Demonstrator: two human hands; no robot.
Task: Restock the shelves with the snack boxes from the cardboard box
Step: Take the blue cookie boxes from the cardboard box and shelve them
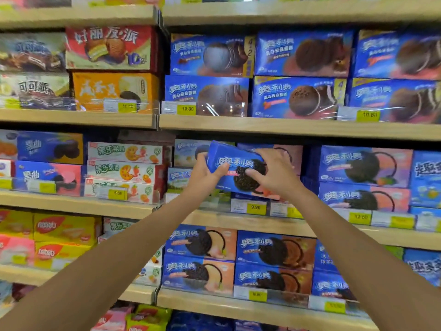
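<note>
A blue cookie box with a dark sandwich cookie and a pink corner printed on it is held tilted in front of the middle shelf. My left hand grips its left end, thumb across the front. My right hand clasps its right end from above, fingers over the cookie picture. The box hangs just ahead of similar blue and pink boxes stacked on that shelf. The cardboard box is out of view.
Wooden shelves run across the whole view, packed with snack boxes: blue cookie boxes above, more blue ones below, white fruit-biscuit boxes to the left, yellow wafer boxes at lower left. Yellow price tags line the shelf edges.
</note>
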